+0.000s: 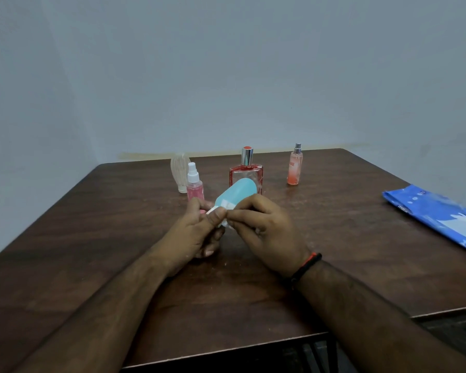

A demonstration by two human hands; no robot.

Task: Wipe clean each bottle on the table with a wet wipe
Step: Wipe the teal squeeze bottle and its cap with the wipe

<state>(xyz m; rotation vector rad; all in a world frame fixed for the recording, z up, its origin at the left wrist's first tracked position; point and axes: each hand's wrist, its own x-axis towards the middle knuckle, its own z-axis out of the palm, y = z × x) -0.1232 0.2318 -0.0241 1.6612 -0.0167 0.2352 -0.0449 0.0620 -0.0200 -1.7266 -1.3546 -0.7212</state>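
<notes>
Taking the square red bottle (pixel 246 173) at the middle back of the dark wooden surface (pixel 347 238) as the landmark: far to its left stands a clear ribbed bottle (pixel 179 172), and just in front of that, still left of the red bottle, a small pink spray bottle (pixel 194 184) with a white pump top, both upright. In front of the red bottle and slightly left of it, the left hand (pixel 197 232) curls round the lower end of a turquoise bottle (pixel 236 196), which is held off the surface, tilted with its rounded end pointing up and away so that it overlaps the red bottle's lower part. A bit of white wet wipe (pixel 221 214) shows between the two thumbs at the turquoise bottle's near end. The right hand (pixel 267 232), directly in front of the red bottle, grips the same bottle and wipe from the other side, with a black and red band (pixel 307 266) on its wrist. To the right of the red bottle stands a slim orange spray bottle (pixel 295 168), upright and apart. Far right of it, at the surface's edge, lies a blue wipes pack (pixel 436 214)
</notes>
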